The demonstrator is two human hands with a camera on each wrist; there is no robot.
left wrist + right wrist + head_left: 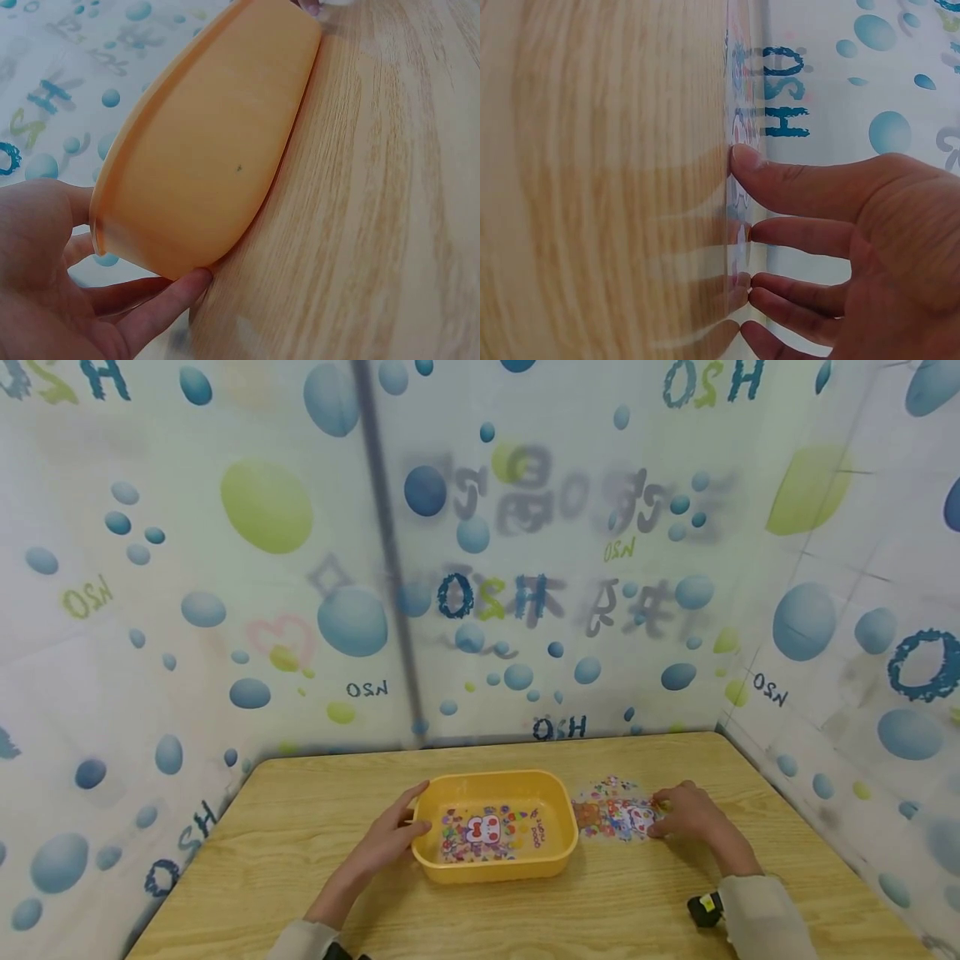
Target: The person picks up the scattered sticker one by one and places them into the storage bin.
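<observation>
A yellow plastic basin (495,870) sits on the wooden table, with a colourful cartoon rabbit print (483,832) on its floor. My left hand (392,833) holds the basin's left end, thumb at the rim and fingers against the outer wall. In the left wrist view that hand (97,285) supports the yellow wall from outside, one fingertip near its bottom edge. To the right of the basin lies a flat clear sheet with cartoon prints (611,810). My right hand (693,818) touches its right end; the right wrist view shows thumb and spread fingertips (746,161) resting on it.
The wooden table (322,793) extends around both items. Behind and at the sides hangs a pale curtain (525,693) with blue and green dots, close to the table's back edge. A black wrist device (705,910) sits by the right sleeve.
</observation>
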